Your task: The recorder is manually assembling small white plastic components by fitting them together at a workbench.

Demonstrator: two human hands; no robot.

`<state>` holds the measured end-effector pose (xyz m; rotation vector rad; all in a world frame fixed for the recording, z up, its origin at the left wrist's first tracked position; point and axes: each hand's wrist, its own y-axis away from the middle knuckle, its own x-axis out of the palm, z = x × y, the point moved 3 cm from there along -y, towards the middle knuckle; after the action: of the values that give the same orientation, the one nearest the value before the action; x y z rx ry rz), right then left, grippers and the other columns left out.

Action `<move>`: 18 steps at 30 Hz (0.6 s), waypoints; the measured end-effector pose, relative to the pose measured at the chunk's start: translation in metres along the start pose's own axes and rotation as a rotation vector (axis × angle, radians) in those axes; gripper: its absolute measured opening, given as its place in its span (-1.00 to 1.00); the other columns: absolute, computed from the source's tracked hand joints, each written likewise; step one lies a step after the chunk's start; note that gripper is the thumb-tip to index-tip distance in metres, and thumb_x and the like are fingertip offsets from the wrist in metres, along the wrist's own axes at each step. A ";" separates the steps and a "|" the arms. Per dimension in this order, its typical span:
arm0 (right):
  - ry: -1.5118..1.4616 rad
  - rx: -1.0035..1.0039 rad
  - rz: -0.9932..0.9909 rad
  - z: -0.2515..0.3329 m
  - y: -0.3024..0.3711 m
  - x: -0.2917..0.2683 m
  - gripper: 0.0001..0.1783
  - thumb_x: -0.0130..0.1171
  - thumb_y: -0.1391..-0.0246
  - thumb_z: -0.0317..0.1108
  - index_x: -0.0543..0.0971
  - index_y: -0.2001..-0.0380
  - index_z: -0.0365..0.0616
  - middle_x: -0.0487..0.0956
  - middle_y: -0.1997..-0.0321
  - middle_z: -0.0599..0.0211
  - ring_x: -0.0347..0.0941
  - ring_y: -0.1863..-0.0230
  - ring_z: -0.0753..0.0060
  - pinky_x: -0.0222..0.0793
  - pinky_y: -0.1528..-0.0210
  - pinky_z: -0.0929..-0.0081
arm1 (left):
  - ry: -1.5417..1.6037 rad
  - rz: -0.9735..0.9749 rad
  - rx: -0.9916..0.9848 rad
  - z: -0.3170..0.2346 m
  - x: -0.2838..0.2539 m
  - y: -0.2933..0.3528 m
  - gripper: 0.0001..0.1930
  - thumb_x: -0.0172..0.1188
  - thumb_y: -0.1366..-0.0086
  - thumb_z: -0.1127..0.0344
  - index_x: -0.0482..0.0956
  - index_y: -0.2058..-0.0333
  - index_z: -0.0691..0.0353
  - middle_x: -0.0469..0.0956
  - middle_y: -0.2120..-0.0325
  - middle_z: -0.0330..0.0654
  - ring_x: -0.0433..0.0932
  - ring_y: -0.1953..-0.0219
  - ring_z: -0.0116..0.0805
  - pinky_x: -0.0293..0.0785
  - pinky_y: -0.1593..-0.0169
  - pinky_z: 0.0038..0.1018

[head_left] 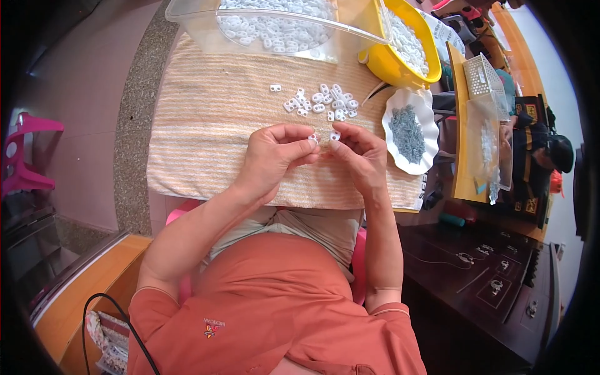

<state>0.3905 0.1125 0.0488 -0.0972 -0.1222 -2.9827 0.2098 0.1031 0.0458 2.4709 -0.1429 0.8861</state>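
Note:
Close together over the striped cloth, both of my hands are in a pinch. My left hand (265, 153) grips a small white plastic piece (314, 137) between thumb and fingertips. Between the thumb and forefinger of my right hand (364, 155) is another white two-hole plastic piece (335, 135), its dark holes partly showing. The two pieces are a short gap apart. Just beyond my fingers lies a loose group of several white two-hole pieces (319, 108). One single white piece (275, 88) rests apart from them to the left.
A clear plastic bin (195, 28) at the far edge and a yellow basin (375, 64) hold more white pieces. Right of my hands, a white scalloped dish (430, 140) contains small grey parts (407, 134). Another person (540, 153) sits at a side table with a clear tub (475, 147).

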 end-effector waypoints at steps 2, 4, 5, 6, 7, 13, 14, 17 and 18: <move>0.005 0.002 0.008 0.000 0.001 0.000 -0.65 0.22 -0.04 -0.58 0.51 0.06 -0.37 0.57 0.34 0.30 0.54 0.36 0.49 0.54 0.21 0.55 | -0.004 -0.005 -0.004 0.000 0.000 0.001 -0.83 0.23 -0.17 0.51 0.55 0.23 0.40 0.61 0.41 -0.14 0.60 0.39 -0.46 0.58 0.25 -0.59; 0.000 0.002 -0.021 0.002 0.001 0.000 -0.69 0.21 -0.08 -0.55 0.52 0.08 -0.36 0.59 0.36 0.29 0.54 0.39 0.51 0.54 0.24 0.57 | 0.002 0.007 -0.005 0.000 0.002 0.002 -0.83 0.23 -0.17 0.52 0.55 0.24 0.40 0.60 0.41 -0.13 0.60 0.40 -0.46 0.57 0.25 -0.60; -0.001 0.003 -0.022 0.002 0.001 0.000 -0.69 0.21 -0.08 -0.55 0.52 0.08 -0.36 0.59 0.36 0.29 0.54 0.39 0.51 0.54 0.24 0.57 | 0.001 0.007 -0.006 -0.001 0.002 0.002 -0.83 0.23 -0.17 0.52 0.55 0.24 0.40 0.60 0.41 -0.13 0.60 0.40 -0.46 0.57 0.25 -0.60; 0.022 0.000 -0.035 0.002 0.001 0.000 -0.71 0.20 -0.09 -0.53 0.53 0.09 -0.35 0.60 0.36 0.28 0.54 0.40 0.52 0.53 0.26 0.59 | -0.001 0.008 -0.006 -0.001 0.002 0.002 -0.83 0.23 -0.18 0.52 0.54 0.24 0.40 0.60 0.41 -0.13 0.60 0.40 -0.46 0.57 0.25 -0.60; 0.045 -0.002 -0.046 0.003 0.001 0.000 -0.73 0.20 -0.11 -0.52 0.54 0.10 -0.35 0.61 0.37 0.26 0.54 0.40 0.52 0.53 0.27 0.61 | -0.003 0.008 -0.005 -0.001 0.002 0.002 -0.83 0.23 -0.18 0.52 0.54 0.24 0.41 0.60 0.41 -0.13 0.60 0.40 -0.45 0.57 0.25 -0.59; 0.015 0.006 -0.056 0.002 0.003 0.005 -0.74 0.20 -0.09 -0.54 0.56 0.11 -0.34 0.61 0.31 0.29 0.55 0.35 0.55 0.50 0.27 0.64 | 0.009 0.014 -0.015 0.001 0.001 0.002 -0.82 0.22 -0.18 0.52 0.54 0.23 0.42 0.60 0.39 -0.12 0.60 0.39 -0.46 0.58 0.24 -0.60; 0.014 0.007 -0.057 0.002 0.003 0.005 -0.74 0.20 -0.09 -0.54 0.56 0.11 -0.34 0.61 0.31 0.29 0.55 0.35 0.55 0.50 0.27 0.64 | 0.009 0.014 -0.016 0.001 0.001 0.002 -0.82 0.22 -0.18 0.52 0.54 0.23 0.42 0.60 0.39 -0.12 0.60 0.39 -0.46 0.58 0.24 -0.60; 0.039 0.004 -0.053 0.000 0.004 0.006 -0.69 0.15 -0.12 -0.57 0.52 0.03 -0.33 0.62 0.32 0.26 0.54 0.32 0.55 0.50 0.22 0.62 | 0.009 0.018 -0.028 0.001 0.001 0.002 -0.83 0.22 -0.18 0.52 0.54 0.23 0.42 0.60 0.38 -0.12 0.60 0.38 -0.46 0.58 0.23 -0.60; -0.001 0.022 -0.033 -0.001 0.004 0.007 -0.68 0.16 -0.11 -0.57 0.52 0.03 -0.33 0.61 0.31 0.27 0.54 0.32 0.55 0.50 0.22 0.62 | 0.006 0.030 -0.030 0.001 0.000 0.002 -0.83 0.21 -0.19 0.53 0.54 0.22 0.39 0.60 0.35 -0.12 0.60 0.35 -0.44 0.60 0.21 -0.57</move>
<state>0.3845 0.1075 0.0488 -0.0950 -0.1575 -3.0130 0.2101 0.1013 0.0459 2.4434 -0.1899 0.8977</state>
